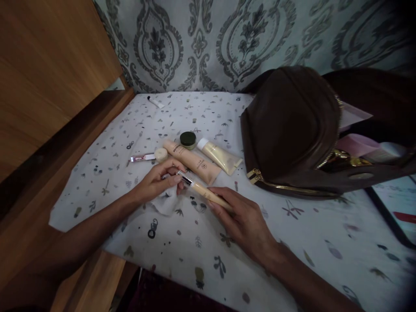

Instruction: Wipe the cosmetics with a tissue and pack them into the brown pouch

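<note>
My right hand [242, 216] is closed round the beige body of a slim cosmetic tube [203, 190] with a silver cap end. At that silver end, the thumb and fingers of my left hand [169, 175] are closed, with a crumpled white cloth [167, 199] also held in them and hanging beneath. The tube lies slanted between both hands, just above the patterned table cover. Beyond it lie a large peach squeeze tube [191, 160], a gold tube with a white cap [221, 156], a dark-lidded small jar [187, 139] and a cream-coloured round cap or pot [160, 154].
A clear slim tube [142, 158] lies left of the round pot. A small white tube [156, 102] rests near the back. On the right stands an open brown leather bag [292, 130] with tubes inside, beside a dark-edged tablet-like object [399, 212]. A wooden panel [55, 56] borders the left.
</note>
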The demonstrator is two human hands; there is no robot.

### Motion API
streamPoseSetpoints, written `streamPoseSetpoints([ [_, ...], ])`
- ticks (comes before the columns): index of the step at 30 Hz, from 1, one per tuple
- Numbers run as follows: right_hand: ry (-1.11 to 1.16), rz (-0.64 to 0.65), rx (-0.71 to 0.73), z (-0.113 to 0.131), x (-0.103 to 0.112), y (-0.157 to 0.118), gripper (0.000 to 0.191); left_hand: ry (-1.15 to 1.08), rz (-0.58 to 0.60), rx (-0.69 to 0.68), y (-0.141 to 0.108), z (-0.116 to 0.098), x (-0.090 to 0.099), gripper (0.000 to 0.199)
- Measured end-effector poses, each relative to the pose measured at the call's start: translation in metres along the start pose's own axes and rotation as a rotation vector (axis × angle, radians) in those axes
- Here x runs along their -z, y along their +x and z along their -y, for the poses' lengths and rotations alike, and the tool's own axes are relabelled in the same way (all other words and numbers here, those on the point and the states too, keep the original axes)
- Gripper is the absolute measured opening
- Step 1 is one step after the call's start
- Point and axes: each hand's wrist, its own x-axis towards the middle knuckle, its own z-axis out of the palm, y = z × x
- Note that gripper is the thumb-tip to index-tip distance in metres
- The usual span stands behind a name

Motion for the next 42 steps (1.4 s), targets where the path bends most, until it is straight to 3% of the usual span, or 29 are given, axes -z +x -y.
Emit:
streamPoseSetpoints([
  [8,-0.04,-0.076,0.024,0.0,0.001,0.0,0.018,-0.064,-0.216,0.06,0.009,0.002,-0.005,0.045],
  [13,-0.022,-0.097,0.03,0.002,0.003,0.001,0.017,-0.139,-0.255,0.128,0.012,0.001,-0.003,0.051],
  [32,-0.027,-0.036,0.005,-0.002,0.001,-0.003,0.022,0.008,-0.162,0.103,0.008,0.0,-0.008,0.046],
  [42,-0.007,-0.017,0.019,0.0,0.001,0.0,0.02,-0.047,-0.148,0.125,0.006,0.001,-0.009,0.038],
])
